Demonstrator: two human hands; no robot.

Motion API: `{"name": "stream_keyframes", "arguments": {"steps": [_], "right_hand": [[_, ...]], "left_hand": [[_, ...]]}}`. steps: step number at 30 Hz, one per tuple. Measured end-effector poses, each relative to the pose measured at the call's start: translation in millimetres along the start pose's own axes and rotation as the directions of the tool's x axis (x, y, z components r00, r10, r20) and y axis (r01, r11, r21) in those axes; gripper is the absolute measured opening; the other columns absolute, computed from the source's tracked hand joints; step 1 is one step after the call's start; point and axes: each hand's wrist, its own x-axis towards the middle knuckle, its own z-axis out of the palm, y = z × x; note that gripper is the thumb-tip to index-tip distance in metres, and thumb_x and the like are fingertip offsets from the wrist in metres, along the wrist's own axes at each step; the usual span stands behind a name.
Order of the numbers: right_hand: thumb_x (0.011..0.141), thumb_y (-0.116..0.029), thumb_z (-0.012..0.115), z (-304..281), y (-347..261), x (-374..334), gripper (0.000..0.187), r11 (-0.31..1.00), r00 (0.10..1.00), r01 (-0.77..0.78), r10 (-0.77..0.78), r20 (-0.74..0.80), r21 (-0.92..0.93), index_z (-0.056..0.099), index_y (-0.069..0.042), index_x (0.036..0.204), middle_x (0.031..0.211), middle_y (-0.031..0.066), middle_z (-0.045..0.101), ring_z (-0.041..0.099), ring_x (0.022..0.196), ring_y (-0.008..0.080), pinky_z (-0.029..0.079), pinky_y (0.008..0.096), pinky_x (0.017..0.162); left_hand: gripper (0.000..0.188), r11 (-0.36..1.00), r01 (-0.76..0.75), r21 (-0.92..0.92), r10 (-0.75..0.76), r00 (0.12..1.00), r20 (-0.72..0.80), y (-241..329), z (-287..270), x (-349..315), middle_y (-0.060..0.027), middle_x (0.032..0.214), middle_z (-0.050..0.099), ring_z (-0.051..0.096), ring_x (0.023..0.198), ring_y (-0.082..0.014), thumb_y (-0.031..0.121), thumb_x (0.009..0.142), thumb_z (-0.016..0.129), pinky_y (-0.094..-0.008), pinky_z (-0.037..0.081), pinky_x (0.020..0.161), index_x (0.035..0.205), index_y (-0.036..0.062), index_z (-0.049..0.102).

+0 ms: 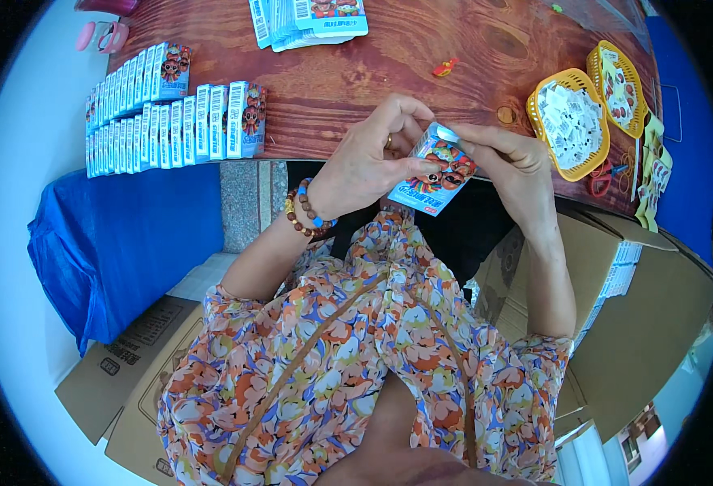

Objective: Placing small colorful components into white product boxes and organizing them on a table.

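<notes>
A small light-blue carton (427,193) with colourful cartoon figures on its front is held tilted just over the near table edge. My left hand (355,160) is closed round its left side, the thumb lying across the front. At the carton's upper end, my right hand (517,166) pinches the top flap between thumb and fingers; whether anything small is in that pinch is hidden. Two rows of similar filled-out cartons (188,125) stand on the left of the table. A stack of flat, unfolded cartons (312,26) lies at the far edge.
On the right of the wooden table (340,89) are a yellow basket (534,105) of small white packets and a second yellow basket (638,121) of printed pieces. Red-handled scissors (601,185) lie beside them. Cardboard boxes (640,324) stand below, right. A blue cover (129,243) hangs left.
</notes>
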Motion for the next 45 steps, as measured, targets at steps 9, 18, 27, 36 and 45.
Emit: {"name": "stream_keyframes", "arguments": {"steps": [9, 18, 27, 36, 45], "right_hand": [[0.094, 0.004, 0.060, -1, 2, 0, 0.035, 0.950, 0.970, 0.240, -0.223, 0.101, -0.202, 0.064, 0.001, 0.128, 0.125, 0.0128, 0.068, 0.065, 0.113, 0.0174, 0.052, 0.0298, 0.095], [0.092, 0.002, 0.064, -1, 15, -10, 0.029, 0.835, 0.941, 0.324, -0.332, 0.063, -0.445, 0.067, 0.001, 0.121, 0.119, 0.0163, 0.070, 0.066, 0.114, 0.0268, 0.052, 0.0350, 0.096], [0.093, 0.000, 0.065, -8, 6, -6, 0.018, 0.995, 0.999, 0.038, -0.035, 0.031, -0.094, 0.070, 0.004, 0.110, 0.096, 0.0061, 0.074, 0.066, 0.090, 0.0081, 0.053, 0.0248, 0.079], [0.090, 0.003, 0.064, -7, 9, -12, 0.022, 0.839, 0.942, 0.325, -0.327, 0.075, -0.437, 0.070, 0.003, 0.112, 0.108, 0.0146, 0.073, 0.070, 0.103, 0.0197, 0.055, 0.0306, 0.088], [0.088, 0.004, 0.067, -6, 31, -22, 0.038, 0.997, 0.994, 0.066, -0.068, -0.088, -0.027, 0.065, -0.001, 0.126, 0.127, 0.0113, 0.065, 0.064, 0.112, 0.0191, 0.052, 0.0332, 0.094]], "left_hand": [[0.060, 0.995, -0.014, -0.095, 0.007, 0.997, -0.081, -3, 7, -1, -0.0044, 0.092, 0.062, 0.061, 0.080, -0.0094, 0.009, 0.086, 0.075, -0.0274, 0.051, 0.072, 0.141, 0.0110, 0.052], [0.052, 0.999, -0.048, -0.006, 0.048, 0.999, -0.022, -17, 13, 1, -0.0022, 0.093, 0.056, 0.053, 0.077, -0.0092, 0.011, 0.087, 0.073, -0.0261, 0.048, 0.071, 0.137, 0.0135, 0.060], [0.054, 0.998, -0.037, 0.060, 0.028, 0.988, 0.153, -5, 9, 1, -0.0075, 0.124, 0.062, 0.063, 0.108, -0.0128, 0.006, 0.093, 0.068, -0.0288, 0.055, 0.090, 0.144, 0.0039, 0.050], [0.053, 0.987, -0.078, 0.140, 0.077, 0.997, 0.012, -13, 17, 0, -0.0038, 0.098, 0.060, 0.056, 0.080, -0.0107, 0.010, 0.086, 0.075, -0.0275, 0.050, 0.072, 0.137, 0.0140, 0.060], [0.040, 0.985, -0.013, -0.172, 0.007, 0.999, -0.038, -12, 15, 4, -0.0037, 0.112, 0.065, 0.065, 0.092, -0.0066, 0.000, 0.092, 0.067, -0.0228, 0.055, 0.078, 0.131, 0.0061, 0.063]]}}
